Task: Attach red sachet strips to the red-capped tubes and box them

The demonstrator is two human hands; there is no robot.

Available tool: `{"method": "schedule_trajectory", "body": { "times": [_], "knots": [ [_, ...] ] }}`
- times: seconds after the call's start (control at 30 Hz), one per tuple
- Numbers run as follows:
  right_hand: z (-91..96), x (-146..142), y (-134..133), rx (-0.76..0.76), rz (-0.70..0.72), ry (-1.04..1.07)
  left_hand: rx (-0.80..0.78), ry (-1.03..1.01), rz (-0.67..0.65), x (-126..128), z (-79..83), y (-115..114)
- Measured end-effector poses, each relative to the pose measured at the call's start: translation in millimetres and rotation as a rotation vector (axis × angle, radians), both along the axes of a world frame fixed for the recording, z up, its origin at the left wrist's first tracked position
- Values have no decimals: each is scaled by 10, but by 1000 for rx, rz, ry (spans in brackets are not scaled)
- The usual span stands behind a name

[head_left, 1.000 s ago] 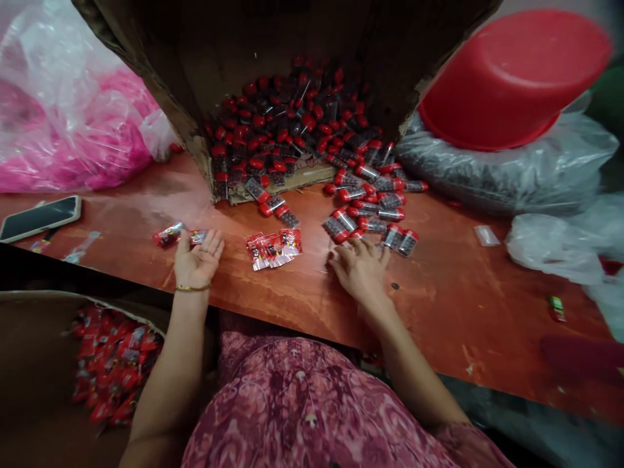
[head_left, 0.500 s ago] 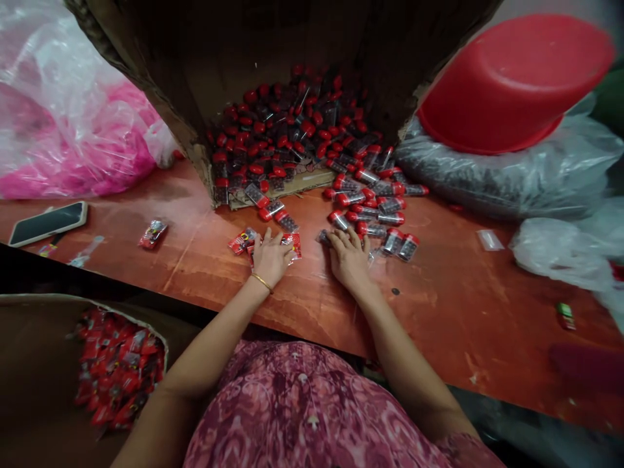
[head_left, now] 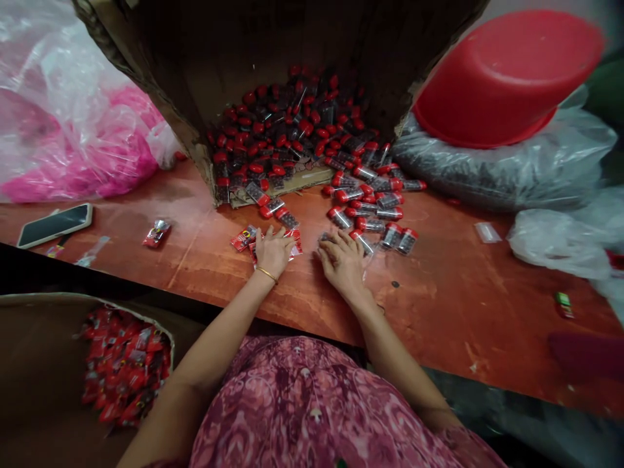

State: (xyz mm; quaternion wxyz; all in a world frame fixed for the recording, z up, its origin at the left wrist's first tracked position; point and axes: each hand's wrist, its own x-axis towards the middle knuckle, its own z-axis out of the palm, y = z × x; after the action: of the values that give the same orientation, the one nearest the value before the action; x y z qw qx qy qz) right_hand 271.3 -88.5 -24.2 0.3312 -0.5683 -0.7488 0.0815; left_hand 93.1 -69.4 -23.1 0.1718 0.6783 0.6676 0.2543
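My left hand (head_left: 273, 252) lies palm down on several red printed packets (head_left: 293, 244), its fingers spread over them. Another red packet (head_left: 242, 239) pokes out to its left. To the right, my right hand (head_left: 345, 265) has its fingers bent around a small clear bottle (head_left: 325, 238) with dark contents, partly hidden by the fingers. Around its fingertips lie more red-capped bottles (head_left: 369, 225) filled with dark beads. Behind both hands, a heap of such bottles (head_left: 283, 130) spills from a cardboard box (head_left: 195, 149) lying open towards me.
A phone (head_left: 54, 225) and a single filled packet (head_left: 156, 233) lie on the table (head_left: 205, 273) at left. Below, a carton (head_left: 34, 364) holds many red packets (head_left: 124, 364). A red tub (head_left: 507, 78) rests on a plastic bag (head_left: 511, 175) at right. A pink-filled bag (head_left: 97, 143) stands left.
My right hand has drawn slightly back and left, its fingers more bent by the small bottle. My left hand stays on the packets. The whole view has shifted a little.
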Motion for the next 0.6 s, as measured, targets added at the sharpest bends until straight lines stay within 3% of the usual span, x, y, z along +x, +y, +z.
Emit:
{"method": "schedule_trajectory", "body": {
  "times": [0.13,0.3,0.47,0.53,0.6],
  "knots": [
    [85,-71,-36,-56,42,246,34,-116,78,37,137,-52],
    [184,-399,-59,-392,163,802,45,-385,103,148,353,-167],
    [207,-493,-47,-424,74,1038,49,-765,129,172,402,-281],
    [210,-444,-59,-405,25,1048,-57,-908,209,159,417,-340],
    [217,-396,-89,-373,15,1020,-292,-1020,247,166,449,-398]
  ]
}}
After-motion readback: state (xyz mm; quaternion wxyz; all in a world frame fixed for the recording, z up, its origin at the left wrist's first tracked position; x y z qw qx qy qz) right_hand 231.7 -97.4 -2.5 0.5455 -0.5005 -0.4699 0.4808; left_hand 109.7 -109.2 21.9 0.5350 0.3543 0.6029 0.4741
